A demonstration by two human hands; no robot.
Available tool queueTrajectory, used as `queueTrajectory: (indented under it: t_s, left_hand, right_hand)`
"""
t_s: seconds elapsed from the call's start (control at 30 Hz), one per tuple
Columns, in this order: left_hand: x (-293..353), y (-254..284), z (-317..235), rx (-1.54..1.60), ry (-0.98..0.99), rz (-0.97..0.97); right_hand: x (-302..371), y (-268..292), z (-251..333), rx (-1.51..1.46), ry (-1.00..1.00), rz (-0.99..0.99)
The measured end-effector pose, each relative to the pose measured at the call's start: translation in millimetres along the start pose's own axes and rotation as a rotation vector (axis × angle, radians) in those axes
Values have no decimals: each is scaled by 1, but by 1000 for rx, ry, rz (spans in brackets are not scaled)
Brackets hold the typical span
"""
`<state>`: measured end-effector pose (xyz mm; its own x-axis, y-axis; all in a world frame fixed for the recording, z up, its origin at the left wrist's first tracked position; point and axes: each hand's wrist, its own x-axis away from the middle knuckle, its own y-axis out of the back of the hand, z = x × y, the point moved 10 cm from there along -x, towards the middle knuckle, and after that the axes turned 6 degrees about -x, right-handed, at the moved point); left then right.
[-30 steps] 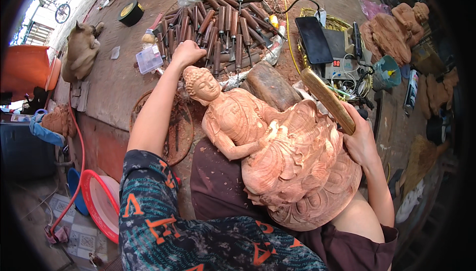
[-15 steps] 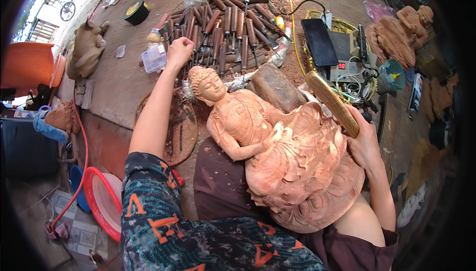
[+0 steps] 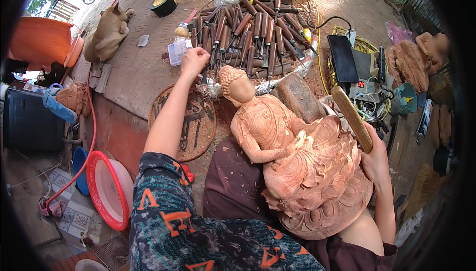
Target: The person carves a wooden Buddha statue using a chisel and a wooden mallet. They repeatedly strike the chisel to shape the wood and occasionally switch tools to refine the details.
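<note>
A carved wooden Buddha statue point(image 3: 270, 127) lies tilted across my lap, its head toward the tools. My right hand point(image 3: 375, 157) wraps round the lower end of a flat wooden club point(image 3: 351, 114), held beside the statue's base. My left hand point(image 3: 195, 62) is at the near left edge of a heap of wooden-handled carving chisels point(image 3: 243, 37), its fingers curled together. Whether anything is between them is hidden. Close by that hand sits a small clear plastic box point(image 3: 177, 52).
A worn wooden block point(image 3: 298, 97) stands behind the statue. A round tray point(image 3: 198, 142) with thin tools lies left of my knee. To the right are a phone point(image 3: 343, 60) and a control box point(image 3: 364, 85) with cables. A cat point(image 3: 110, 33) rests at the left, above a red-rimmed basin point(image 3: 106, 191).
The whole view has shifted, so things sit further right. My left hand has drawn slightly back toward me along the heap's left edge. The right hand keeps its hold on the club.
</note>
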<state>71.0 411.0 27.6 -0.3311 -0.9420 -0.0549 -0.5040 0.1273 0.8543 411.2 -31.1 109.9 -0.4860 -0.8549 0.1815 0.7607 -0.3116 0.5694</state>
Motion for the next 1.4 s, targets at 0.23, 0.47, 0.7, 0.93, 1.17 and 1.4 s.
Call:
queueTrajectory:
  t_s: [0.23,0.47,0.7,0.93,1.17,1.4]
  left_hand:
    - [14,-25,-47,-291,-43,142]
    - [19,-22,-30,-154,67,118]
    - [-12,19,87,-171,182,-149]
    - [-13,-9,20,-325,88,-61]
    - [-22,-11,3,-489,153,-53]
    - [-67,15,-19,-247,-108,-271]
  right_hand:
    - [-1,2,-4,-26,-7,-10]
    - [0,3,-2,-50,-38,1]
    - [-2,0,1,-42,-6,6]
    - [1,4,-3,-42,-31,-8]
    - [1,2,0,-115,-48,5]
    - [0,1,6,-75,-58,14]
